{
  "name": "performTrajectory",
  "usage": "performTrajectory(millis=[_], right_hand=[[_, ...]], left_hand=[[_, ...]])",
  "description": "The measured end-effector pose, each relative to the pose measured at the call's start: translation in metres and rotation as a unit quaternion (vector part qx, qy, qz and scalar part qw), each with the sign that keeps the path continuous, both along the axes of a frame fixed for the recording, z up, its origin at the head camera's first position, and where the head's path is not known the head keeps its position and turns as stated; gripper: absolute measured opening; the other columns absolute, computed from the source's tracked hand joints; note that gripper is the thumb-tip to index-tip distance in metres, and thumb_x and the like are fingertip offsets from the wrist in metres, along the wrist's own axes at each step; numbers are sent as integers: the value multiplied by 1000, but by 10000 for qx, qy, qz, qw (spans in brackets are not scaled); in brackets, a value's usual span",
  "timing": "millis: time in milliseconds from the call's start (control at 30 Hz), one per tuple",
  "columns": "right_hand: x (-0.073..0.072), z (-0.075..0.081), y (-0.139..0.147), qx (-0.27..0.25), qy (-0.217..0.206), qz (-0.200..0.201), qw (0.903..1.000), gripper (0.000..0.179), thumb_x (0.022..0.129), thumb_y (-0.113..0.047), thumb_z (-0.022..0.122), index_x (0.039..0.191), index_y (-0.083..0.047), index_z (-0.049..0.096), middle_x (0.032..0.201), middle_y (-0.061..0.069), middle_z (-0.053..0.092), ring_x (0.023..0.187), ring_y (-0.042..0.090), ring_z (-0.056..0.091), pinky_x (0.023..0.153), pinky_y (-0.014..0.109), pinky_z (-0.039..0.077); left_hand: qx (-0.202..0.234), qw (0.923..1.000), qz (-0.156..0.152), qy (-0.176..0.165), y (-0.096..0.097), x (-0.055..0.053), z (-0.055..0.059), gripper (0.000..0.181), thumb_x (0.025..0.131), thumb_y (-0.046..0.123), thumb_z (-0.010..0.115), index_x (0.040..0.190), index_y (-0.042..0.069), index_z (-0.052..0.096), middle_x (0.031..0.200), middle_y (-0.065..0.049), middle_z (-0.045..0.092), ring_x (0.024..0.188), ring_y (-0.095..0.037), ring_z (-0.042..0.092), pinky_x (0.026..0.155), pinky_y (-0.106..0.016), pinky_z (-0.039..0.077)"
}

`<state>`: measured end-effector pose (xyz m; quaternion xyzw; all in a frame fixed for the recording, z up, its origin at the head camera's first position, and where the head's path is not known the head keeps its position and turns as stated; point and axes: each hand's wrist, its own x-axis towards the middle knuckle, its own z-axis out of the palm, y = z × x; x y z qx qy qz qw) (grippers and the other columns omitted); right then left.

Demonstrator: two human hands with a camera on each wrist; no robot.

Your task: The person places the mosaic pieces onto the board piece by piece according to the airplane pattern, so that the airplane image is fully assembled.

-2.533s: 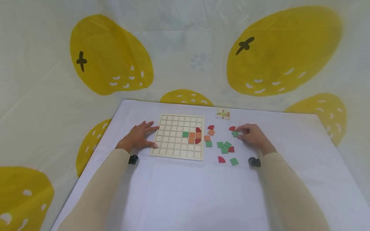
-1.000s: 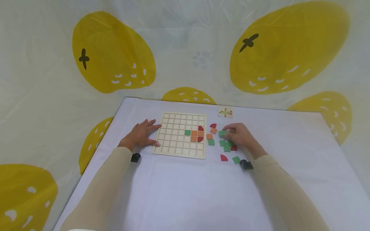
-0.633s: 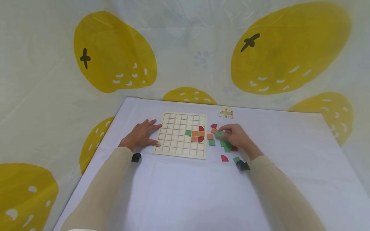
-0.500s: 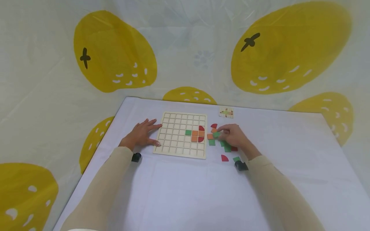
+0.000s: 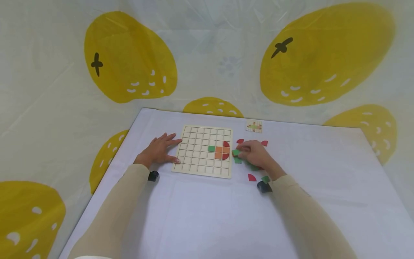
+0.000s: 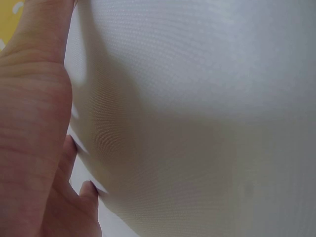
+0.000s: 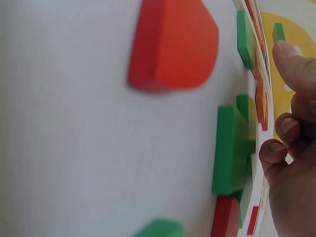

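Observation:
A pale wooden grid board (image 5: 194, 158) lies on the white cloth. Set in its right side are a green square (image 5: 211, 148), several orange squares (image 5: 218, 149) and two red quarter-circles (image 5: 225, 144). My left hand (image 5: 159, 149) lies spread at the board's left edge, one finger and the thumb touching it. Between thumb and fingers my right hand (image 5: 257, 153) pinches a green square tile (image 5: 237, 153) just off the board's right edge; in the right wrist view this tile (image 7: 279, 32) shows beyond the thumb tip. Some loose tiles are hidden beneath the right hand.
Loose red quarter-circles (image 5: 252, 177) and green squares (image 5: 238, 160) lie around the right hand, some overlapping. A small picture card (image 5: 254, 126) with a coloured pattern lies at the table's back edge. Behind hangs a pale cloth with yellow fruit prints.
Carrying the green tile, my right hand has moved left from the far side of the loose pieces to beside the board, uncovering a red quarter-circle behind it. My left hand stays put.

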<state>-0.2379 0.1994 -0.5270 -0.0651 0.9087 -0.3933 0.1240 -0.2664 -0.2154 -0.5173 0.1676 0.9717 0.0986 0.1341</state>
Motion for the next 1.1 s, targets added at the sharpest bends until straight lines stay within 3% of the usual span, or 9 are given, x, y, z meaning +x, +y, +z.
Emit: performTrajectory(millis=[67, 300, 533, 733, 1100], right_hand=[[0, 0, -3, -33, -16, 21, 10000, 35, 97, -18, 74, 131, -13, 72, 130, 11, 70, 118, 29, 61, 102, 46, 57], [-1, 2, -13, -3, 79, 57, 10000, 34, 95, -20, 78, 128, -13, 74, 100, 8, 66, 102, 25, 56, 80, 30, 51], [-1, 6, -23, -154, 280, 132, 9994, 34, 91, -22, 81, 124, -13, 76, 78, 8, 55, 84, 25, 56, 70, 30, 48], [-2, 9, -33, -247, 285, 245, 9990, 29, 93, -17, 79, 122, -15, 76, 78, 6, 53, 85, 24, 55, 72, 31, 46], [-8, 6, -45, -321, 115, 376, 9987, 31, 94, -16, 78, 125, -12, 75, 93, 8, 60, 97, 25, 55, 75, 30, 47]], left_hand=[[4, 10000, 7, -14, 0, 0, -1, 103, 75, 68, 82, 162, 39, 35, 177, -3, 18, 165, -39, 9, 130, -68, 11], [42, 10000, 70, -27, -1, -3, -5, 103, 74, 70, 81, 162, 41, 35, 177, -1, 18, 165, -37, 8, 131, -67, 9], [58, 9999, 85, -57, -1, -2, -3, 103, 75, 69, 82, 162, 41, 35, 177, -1, 18, 165, -37, 7, 131, -67, 8], [113, 9999, 79, -17, 0, 1, 1, 102, 75, 68, 82, 162, 41, 36, 177, -1, 19, 165, -37, 8, 131, -67, 9], [76, 9999, 103, -75, -1, -4, -2, 101, 75, 69, 81, 161, 43, 35, 177, 0, 19, 165, -36, 7, 131, -67, 9]])
